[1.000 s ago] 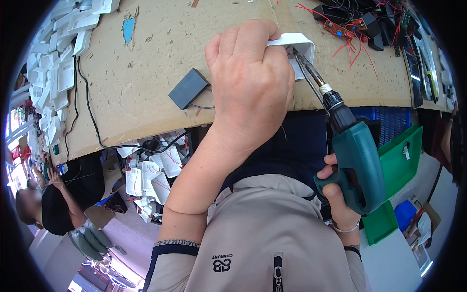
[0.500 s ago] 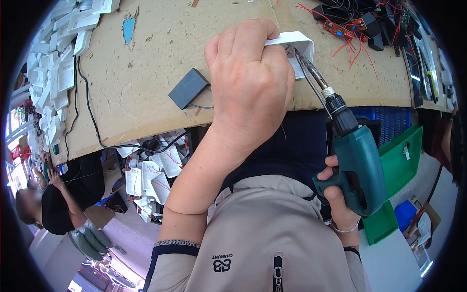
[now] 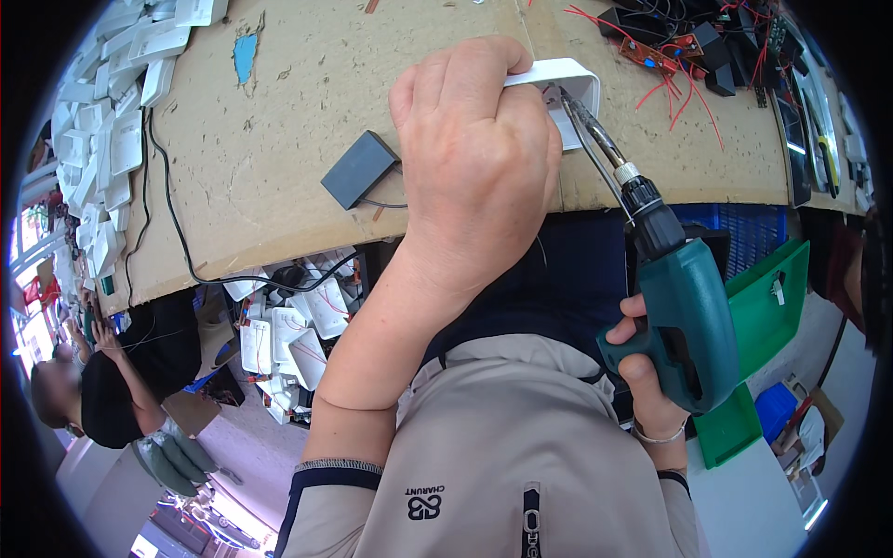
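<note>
Head view: left hand [image 3: 479,158] clamps the white housing [image 3: 575,93] down on the counter [image 3: 279,177] at 12 o'clock. Right hand [image 3: 651,372], at 4 o'clock, grips the green drill [image 3: 684,321], bit inside the housing. Looks like light, stiff, slick plastic; best pinned by its walls.

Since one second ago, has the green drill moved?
No. The green drill in the right hand keeps its bit at the same spot in the white box, and sits equally far from the dark grey box on the table.
</note>
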Demonstrator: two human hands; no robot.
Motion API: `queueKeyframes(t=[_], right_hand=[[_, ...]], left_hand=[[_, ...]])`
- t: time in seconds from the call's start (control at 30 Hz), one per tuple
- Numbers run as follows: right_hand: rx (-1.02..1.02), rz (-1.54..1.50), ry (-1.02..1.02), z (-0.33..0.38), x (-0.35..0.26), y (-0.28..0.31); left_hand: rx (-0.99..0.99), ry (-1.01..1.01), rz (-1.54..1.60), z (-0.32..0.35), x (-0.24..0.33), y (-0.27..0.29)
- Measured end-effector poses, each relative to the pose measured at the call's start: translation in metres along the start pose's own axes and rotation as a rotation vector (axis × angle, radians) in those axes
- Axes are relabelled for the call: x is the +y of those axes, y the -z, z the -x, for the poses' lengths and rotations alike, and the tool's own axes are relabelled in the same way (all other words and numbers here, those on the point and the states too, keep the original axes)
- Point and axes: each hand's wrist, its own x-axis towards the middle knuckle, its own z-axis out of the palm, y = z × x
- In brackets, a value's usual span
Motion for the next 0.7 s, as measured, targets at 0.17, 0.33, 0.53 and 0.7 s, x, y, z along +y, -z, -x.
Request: queueKeyframes(t=[0.17,0.33,0.53,0.7], right_hand=[[0.014,0.017,0.040,-0.0048,0.0029,-0.0009],[-0.009,0.064,0.043,-0.0068,0.0041,-0.0002],[0.043,0.044,0.035,-0.0037,0.0039,-0.0013],[0.060,0.021,-0.027,-0.0019,0.0015,-0.0016]], left_hand=[[-0.001,-0.003,-0.004,-0.0002,0.0000,0.0000],[0.008,-0.005,0.008,0.0004,-0.0008,-0.0019],[-0.003,0.004,0.009,-0.0006,-0.0008,-0.0008],[0.002,0.000,0.012,-0.0002,-0.0011,-0.0012]])
